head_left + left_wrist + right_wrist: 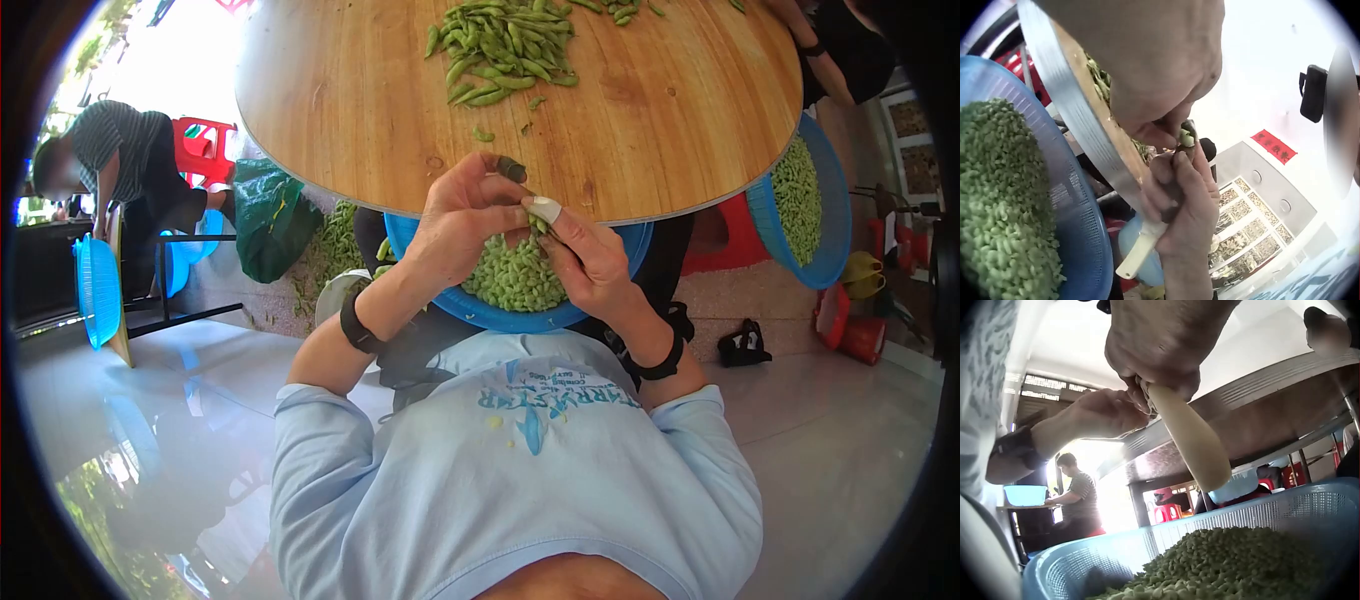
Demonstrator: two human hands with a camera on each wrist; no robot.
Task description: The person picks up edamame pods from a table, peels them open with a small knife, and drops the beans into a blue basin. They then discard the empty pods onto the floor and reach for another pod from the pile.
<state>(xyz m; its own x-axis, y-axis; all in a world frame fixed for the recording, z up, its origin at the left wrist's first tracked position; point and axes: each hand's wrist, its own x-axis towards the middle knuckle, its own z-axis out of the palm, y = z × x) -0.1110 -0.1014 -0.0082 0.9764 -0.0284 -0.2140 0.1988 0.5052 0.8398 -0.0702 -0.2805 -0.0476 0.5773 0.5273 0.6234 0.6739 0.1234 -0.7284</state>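
Both hands meet over a blue basket [510, 318] of shelled green beans [515, 275]. My left hand [455, 220] pinches a green bean pod [1187, 136], its pale beans showing at the open end. A dark band or cover [511, 169] sits near a left fingertip. My right hand [592, 255] meets the pod from the other side, fingers curled round a cream-coloured handle [1191, 440]. That handle points down out of the fist in the right wrist view; what is at its other end is hidden by the fingers.
Unshelled pods [510, 45] are heaped on the round wooden table [650, 120], whose edge lies just beyond the hands. Another blue basket [848, 215] of beans stands to the right. On the left are a green sack [265, 220] and a bending person [120, 150].
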